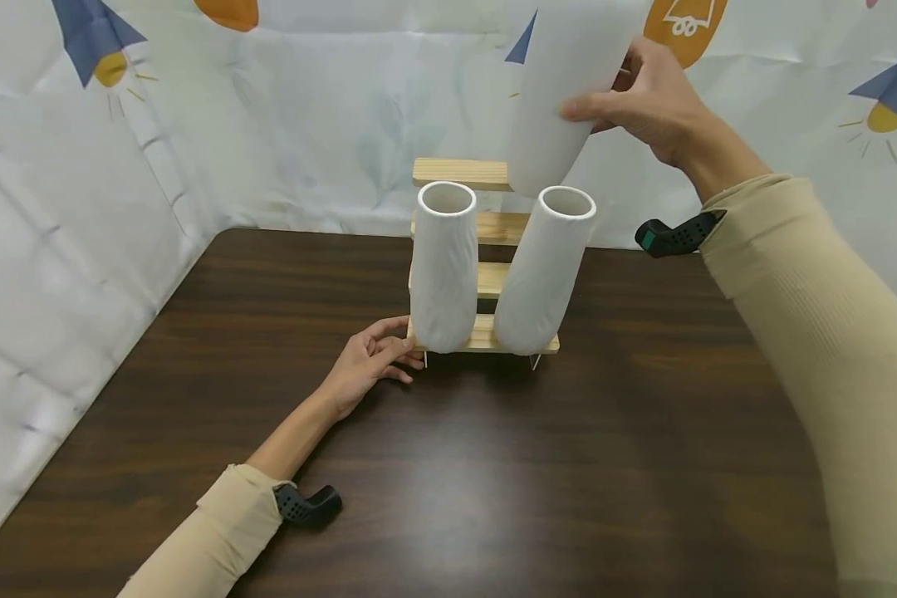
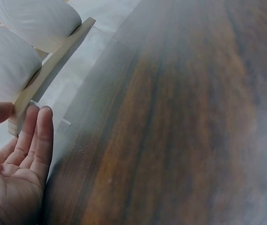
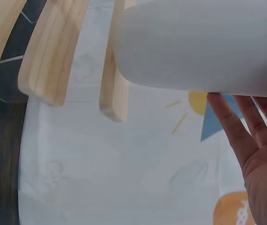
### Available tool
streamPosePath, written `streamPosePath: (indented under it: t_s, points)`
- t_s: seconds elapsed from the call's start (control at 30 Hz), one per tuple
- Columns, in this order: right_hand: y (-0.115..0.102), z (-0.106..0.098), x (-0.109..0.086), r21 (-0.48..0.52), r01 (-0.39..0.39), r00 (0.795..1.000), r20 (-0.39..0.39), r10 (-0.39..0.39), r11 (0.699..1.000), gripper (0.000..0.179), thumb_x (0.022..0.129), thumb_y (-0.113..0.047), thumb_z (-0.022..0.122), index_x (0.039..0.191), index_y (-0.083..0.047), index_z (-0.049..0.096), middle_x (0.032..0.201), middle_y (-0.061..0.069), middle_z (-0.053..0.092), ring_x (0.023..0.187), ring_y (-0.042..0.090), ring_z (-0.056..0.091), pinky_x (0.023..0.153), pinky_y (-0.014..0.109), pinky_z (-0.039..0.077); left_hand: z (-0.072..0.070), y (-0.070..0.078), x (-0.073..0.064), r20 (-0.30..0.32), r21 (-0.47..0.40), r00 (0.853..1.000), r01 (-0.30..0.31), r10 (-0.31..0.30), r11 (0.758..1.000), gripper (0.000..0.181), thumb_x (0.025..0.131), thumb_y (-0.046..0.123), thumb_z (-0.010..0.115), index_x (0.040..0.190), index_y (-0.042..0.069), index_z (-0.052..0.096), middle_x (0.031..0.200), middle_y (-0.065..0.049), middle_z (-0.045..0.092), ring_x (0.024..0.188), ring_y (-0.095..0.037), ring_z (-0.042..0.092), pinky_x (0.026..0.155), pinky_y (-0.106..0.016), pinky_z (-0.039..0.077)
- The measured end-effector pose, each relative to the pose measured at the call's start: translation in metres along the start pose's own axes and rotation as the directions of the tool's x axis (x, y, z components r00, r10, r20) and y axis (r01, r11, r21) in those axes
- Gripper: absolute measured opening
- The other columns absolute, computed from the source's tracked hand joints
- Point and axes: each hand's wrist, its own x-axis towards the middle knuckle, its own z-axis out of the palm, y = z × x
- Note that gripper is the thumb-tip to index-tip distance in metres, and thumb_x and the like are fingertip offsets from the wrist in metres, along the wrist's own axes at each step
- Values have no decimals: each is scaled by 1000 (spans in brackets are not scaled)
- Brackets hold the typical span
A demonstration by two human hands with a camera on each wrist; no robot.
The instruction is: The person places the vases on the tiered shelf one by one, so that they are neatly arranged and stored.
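My right hand [image 1: 650, 108] grips a white vase [image 1: 561, 75] high at the back, thumb across its near side. The vase leans, and in the right wrist view its rounded base overlaps the top slat [image 3: 114, 96]. Below it stands a stepped wooden rack [image 1: 459, 172]. Two more white vases rest on its lowest slat: the left vase [image 1: 444, 274] nearly upright, the right vase [image 1: 541, 282] tilted with its mouth to the right. My left hand [image 1: 362, 365] pinches the left end of that slat [image 2: 53, 70], thumb on one side and fingers on the other.
Dark wood-grain table [image 1: 306, 282] lies under the rack, which stands near its back edge. A white printed curtain [image 1: 306, 124] hangs close behind and along the left. Black wrist devices [image 1: 310, 507] stick out from both sleeves.
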Motion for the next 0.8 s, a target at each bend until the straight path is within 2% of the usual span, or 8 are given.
streamPosePath:
  t_s: [0.1,0.33,0.57,0.8]
  points:
    - [-5,4,3,-12,-10,1000,23,11,1000,68,83,-12,85,142,-19,52,137,2,56,123,25,57,92,36,57,2,1,0,0,-10,1000,-3,3,1000,54,105,19,62,152,6,41,110,-14,73,96,-20,72,76,-34,63]
    - [-14,9,12,12,-13,998,56,12,1000,64,82,-10,85,138,-17,56,136,1,58,121,25,58,86,31,57,6,3,-4,2,-19,1000,-11,11,1000,53,105,18,61,152,6,41,108,-13,74,95,-20,72,75,-34,63]
    - [-19,17,16,-12,-33,998,54,34,999,64,85,-14,83,142,-20,54,137,1,55,124,25,56,101,41,55,5,4,-11,-3,-15,1000,-9,9,1000,52,106,16,60,153,5,41,107,-10,74,96,-20,72,75,-34,63]
    - [-19,25,19,-52,-3,999,42,5,999,66,86,-18,83,144,-22,54,140,2,55,126,25,56,103,44,54,6,4,-16,-3,-13,1000,-9,9,1000,52,105,16,60,153,5,41,106,-11,74,95,-20,72,74,-34,63]
